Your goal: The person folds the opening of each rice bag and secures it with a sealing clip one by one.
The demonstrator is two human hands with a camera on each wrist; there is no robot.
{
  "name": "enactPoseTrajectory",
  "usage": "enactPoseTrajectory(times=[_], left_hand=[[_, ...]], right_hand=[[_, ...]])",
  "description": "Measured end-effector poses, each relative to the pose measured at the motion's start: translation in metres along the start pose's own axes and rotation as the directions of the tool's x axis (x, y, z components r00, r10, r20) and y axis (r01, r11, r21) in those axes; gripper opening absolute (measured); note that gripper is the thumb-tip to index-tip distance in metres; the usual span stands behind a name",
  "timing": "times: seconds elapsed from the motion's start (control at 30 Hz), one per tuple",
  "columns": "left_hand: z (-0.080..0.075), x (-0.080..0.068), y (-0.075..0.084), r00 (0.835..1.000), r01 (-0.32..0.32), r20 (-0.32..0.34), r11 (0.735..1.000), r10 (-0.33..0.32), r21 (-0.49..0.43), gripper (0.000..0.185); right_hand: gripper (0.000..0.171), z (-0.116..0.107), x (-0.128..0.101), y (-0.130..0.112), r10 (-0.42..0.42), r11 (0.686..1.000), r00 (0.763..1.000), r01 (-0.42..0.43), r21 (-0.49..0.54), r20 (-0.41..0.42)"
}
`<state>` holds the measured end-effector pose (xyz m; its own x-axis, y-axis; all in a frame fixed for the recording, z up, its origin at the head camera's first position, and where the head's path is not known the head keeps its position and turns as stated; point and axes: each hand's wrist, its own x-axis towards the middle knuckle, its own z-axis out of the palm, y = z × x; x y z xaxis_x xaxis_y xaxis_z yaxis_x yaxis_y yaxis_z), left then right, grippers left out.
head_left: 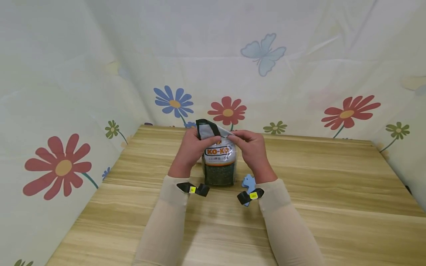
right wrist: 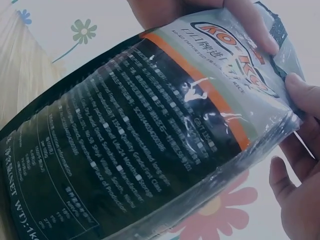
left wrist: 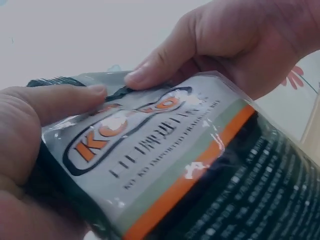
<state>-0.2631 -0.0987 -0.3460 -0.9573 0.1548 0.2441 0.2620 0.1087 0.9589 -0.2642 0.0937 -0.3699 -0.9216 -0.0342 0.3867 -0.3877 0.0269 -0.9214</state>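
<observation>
Fingers of both hands pinch bag top | contents dark, possibly grains

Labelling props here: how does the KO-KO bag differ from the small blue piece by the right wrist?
The grey and dark green plastic KO-KO bag stands upright; the small flat blue animal-shaped piece lies flat. Left hand and right hand pinch the bag's top; the piece is untouched. The bag is far larger. Both sit on the wooden table.

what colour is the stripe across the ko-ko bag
Orange stripe on the bag, clearest in the left wrist view.
</observation>
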Motion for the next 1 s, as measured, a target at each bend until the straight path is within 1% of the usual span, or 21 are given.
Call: enactPoseTrajectory(times=[0.1, 0.23, 0.33, 0.43, 0.53, 0.67, 0.83, 1.0], left_hand=[[0.002, 0.0, 0.001, 1.0, 0.008, -0.015, 1.0, -0.008, 0.007, 0.022], [0.006, -0.001, 0.003, 0.997, 0.01, -0.081, 1.0, -0.009, 0.01, 0.022], [0.007, -0.001, 0.003, 0.993, 0.005, -0.119, 1.0, -0.002, 0.023, 0.023], [0.007, -0.001, 0.001, 0.991, -0.015, -0.131, 0.999, 0.02, 0.041, 0.023], [0.006, 0.0, -0.001, 0.991, -0.038, -0.125, 0.998, 0.043, 0.044, 0.024], [0.008, 0.002, -0.003, 0.992, -0.06, -0.107, 0.998, 0.062, 0.022, 0.024], [0.01, 0.002, -0.005, 0.992, -0.057, -0.114, 0.998, 0.057, -0.002, 0.026], [0.011, 0.002, -0.006, 0.991, -0.039, -0.125, 0.999, 0.038, -0.005, 0.028]], right_hand=[[0.026, 0.005, 0.0, -0.001, -0.004, 0.999, 1.0, 0.005, 0.044, -0.028], [0.027, 0.012, 0.0, -0.001, 0.0, 0.995, 0.998, 0.007, 0.104, -0.065], [0.027, 0.017, 0.001, -0.002, -0.001, 0.992, 0.997, 0.012, 0.124, -0.084], [0.027, 0.019, 0.001, -0.002, 0.001, 0.992, 0.996, 0.01, 0.125, -0.086], [0.028, 0.019, 0.002, -0.002, 0.009, 0.994, 0.997, -0.001, 0.109, -0.078], [0.028, 0.015, 0.002, -0.002, 0.03, 0.997, 0.998, -0.026, 0.068, -0.056], [0.028, 0.011, 0.002, -0.003, 0.055, 0.998, 0.998, -0.054, 0.02, -0.024], [0.029, 0.009, 0.001, -0.003, 0.067, 0.998, 0.998, -0.067, -0.023, -0.002]])
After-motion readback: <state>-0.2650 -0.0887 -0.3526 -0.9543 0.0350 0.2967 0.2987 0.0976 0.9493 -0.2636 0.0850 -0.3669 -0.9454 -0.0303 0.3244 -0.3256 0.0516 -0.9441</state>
